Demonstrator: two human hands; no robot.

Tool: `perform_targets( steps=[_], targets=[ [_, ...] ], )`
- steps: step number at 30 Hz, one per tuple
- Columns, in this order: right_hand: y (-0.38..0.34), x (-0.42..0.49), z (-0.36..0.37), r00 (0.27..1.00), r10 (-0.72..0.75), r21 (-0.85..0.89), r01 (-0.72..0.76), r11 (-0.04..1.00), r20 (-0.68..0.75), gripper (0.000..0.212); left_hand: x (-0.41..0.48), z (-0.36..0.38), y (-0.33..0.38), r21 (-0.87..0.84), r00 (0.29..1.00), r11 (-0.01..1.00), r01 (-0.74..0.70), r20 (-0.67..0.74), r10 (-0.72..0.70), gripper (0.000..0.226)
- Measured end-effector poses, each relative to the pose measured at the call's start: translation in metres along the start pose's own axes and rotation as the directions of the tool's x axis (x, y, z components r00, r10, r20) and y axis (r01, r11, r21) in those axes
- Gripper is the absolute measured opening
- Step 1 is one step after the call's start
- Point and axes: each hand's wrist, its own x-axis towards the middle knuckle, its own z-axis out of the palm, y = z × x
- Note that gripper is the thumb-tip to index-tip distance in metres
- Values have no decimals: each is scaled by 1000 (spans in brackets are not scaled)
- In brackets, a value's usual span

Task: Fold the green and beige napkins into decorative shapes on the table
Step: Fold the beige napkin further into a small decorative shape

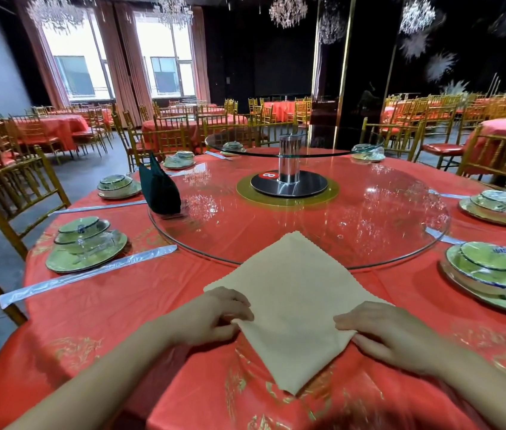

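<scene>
Though flat, beige napkin (292, 299) diamond-wise on the table (90, 308), tips near-far.

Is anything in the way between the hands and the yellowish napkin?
No, nothing visible. The left hand and right hand already hold the beige napkin at its side corners. The green napkin stands farther off, on the glass turntable.

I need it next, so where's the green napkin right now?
In the head view, the green napkin stands folded at the left edge of the lower glass turntable.
</scene>
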Motion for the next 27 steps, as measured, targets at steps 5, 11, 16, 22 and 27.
perform_targets(
  steps=[5,11,16,22,27],
  targets=[
    [1,0,3,996,18,-51,-23,998,-89,29,-2,-1,-3,-16,998,1000,1,-61,-2,43],
    [-23,-16,-8,998,65,132,-61,989,-25,43,-28,8,19,-148,989,988,-44,-146,22,26],
    [-42,-13,-8,944,323,335,-325,885,62,37,-28,19,30,-260,953,962,87,-259,-156,23],
    [-32,11,-1,863,503,7,-504,864,50,36,3,14,32,-140,906,929,342,-212,-366,28],
    [-32,27,-1,785,616,-179,-597,782,73,35,13,27,33,-9,844,872,489,-247,-476,33]
  ],
)
